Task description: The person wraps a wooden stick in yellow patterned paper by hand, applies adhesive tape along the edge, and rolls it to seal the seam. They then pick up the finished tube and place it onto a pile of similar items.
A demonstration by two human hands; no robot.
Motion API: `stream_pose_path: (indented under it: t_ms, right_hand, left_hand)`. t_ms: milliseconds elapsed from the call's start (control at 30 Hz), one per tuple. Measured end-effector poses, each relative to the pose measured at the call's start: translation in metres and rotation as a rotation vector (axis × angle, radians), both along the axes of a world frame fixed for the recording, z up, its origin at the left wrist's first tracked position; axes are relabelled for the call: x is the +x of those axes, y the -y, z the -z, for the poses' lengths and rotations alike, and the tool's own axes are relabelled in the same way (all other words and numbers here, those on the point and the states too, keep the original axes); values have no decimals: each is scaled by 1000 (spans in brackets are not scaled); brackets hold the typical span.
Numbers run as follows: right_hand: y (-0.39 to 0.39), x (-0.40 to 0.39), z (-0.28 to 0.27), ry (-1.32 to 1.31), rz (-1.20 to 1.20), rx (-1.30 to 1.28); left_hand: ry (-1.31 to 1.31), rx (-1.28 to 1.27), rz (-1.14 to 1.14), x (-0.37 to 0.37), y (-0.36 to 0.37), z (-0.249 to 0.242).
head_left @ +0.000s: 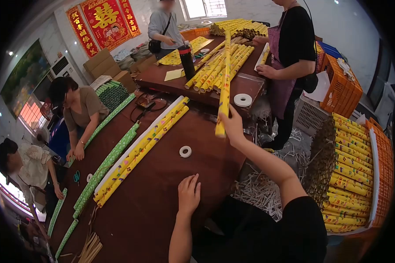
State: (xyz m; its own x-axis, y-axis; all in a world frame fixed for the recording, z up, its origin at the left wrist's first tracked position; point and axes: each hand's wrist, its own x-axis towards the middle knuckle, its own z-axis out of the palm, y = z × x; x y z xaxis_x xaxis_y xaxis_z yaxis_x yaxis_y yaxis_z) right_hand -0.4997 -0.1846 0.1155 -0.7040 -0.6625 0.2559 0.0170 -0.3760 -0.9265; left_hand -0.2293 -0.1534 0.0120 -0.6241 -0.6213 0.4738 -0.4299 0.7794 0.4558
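Note:
A long yellow patterned tube (226, 83) is in my right hand (232, 126), which grips it near its lower end, its far end reaching over the back table. My left hand (189, 193) rests on the brown table (158, 175) with its fingers stretched out, holding nothing. Just beyond it lies a white tape roll (185, 151). To the left, more yellow patterned tubes (142, 153) lie side by side along a white strip, and green patterned rolls (103, 168) lie beside them.
On the back table (162, 76) are a pile of yellow tubes (219, 68), a dark bottle (186, 63) and another tape roll (242, 100). Stacked yellow tubes (349, 175) and orange crates (343, 83) stand at right. Several people work around the tables. Paper shreds (261, 193) cover the floor.

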Motion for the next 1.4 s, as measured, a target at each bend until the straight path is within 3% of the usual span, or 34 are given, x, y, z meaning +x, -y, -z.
stream_pose_path:
  t_ms: [67, 233, 333, 400, 433, 500, 567, 633, 667, 733, 767, 933, 1000, 1033, 1100, 1133, 1167, 1200, 1233, 1267, 1333, 1400]
  right_hand:
    - [48, -34, -17, 62, 76, 37]
    - [164, -121, 5, 160, 161, 197]
    - [211, -167, 31, -91, 332, 246]
    - [212, -176, 22, -264, 279, 664]
    - [183, -150, -16, -185, 190, 787]
    - [186, -160, -24, -361, 243, 949]
    - [201, -178, -11, -575, 434, 1010]
    - [216, -208, 2, -466, 191, 903]
    - [226, -220, 9, -1025, 194, 976]
    - [219, -203, -17, -661, 152, 1122]
    - [216, -196, -25, -608, 154, 1147]
    - [219, -182, -26, -648, 207, 1169]
    - [226, -166, -11, -990, 686, 1032]
    - [217, -135, -24, -999, 688, 893]
    - [236, -102, -3, -1157, 552, 340]
    - [219, -47, -17, -1278, 364, 293]
    - [226, -23, -3, -1383, 95, 86]
    - [222, 14, 0, -1516, -65, 144]
    - [241, 31, 18, -1653, -284, -151]
    - [247, 56, 33, -1782, -292, -231]
    - [260, 92, 45, -1974, -307, -155]
    - [276, 110, 53, -1941, -412, -90]
  left_hand:
    - [24, -96, -34, 2, 5, 4]
    - [122, -208, -1, -4, 2, 2]
    - [142, -222, 0, -6, 2, 1]
    - [149, -207, 0, -6, 3, 4]
    - [152, -208, 13, -6, 4, 5]
    - [154, -197, 9, -6, 5, 7]
    - [185, -224, 15, -6, 5, 9]
    - [156, -188, -12, -6, 4, 8]
    - [132, -176, 25, -6, 4, 7]
    - [119, -167, -22, -7, 4, 10]
    - [114, -177, -11, -8, 4, 9]
    - [111, -173, -1, -7, 3, 6]
    - [125, -205, -3, -7, 2, 8]
    - [124, -203, -14, -7, 2, 7]
    - [148, -174, 17, -8, 1, 5]
    - [149, -177, 10, -8, 1, 6]
    - [150, -183, 17, -8, 2, 7]
    - [153, -190, 24, -8, 2, 9]
    - [160, -193, 18, -8, 3, 11]
    - [145, -194, 18, -8, 4, 13]
    - [141, -194, -12, -7, 5, 15]
    - [115, -207, 20, -7, 7, 16]
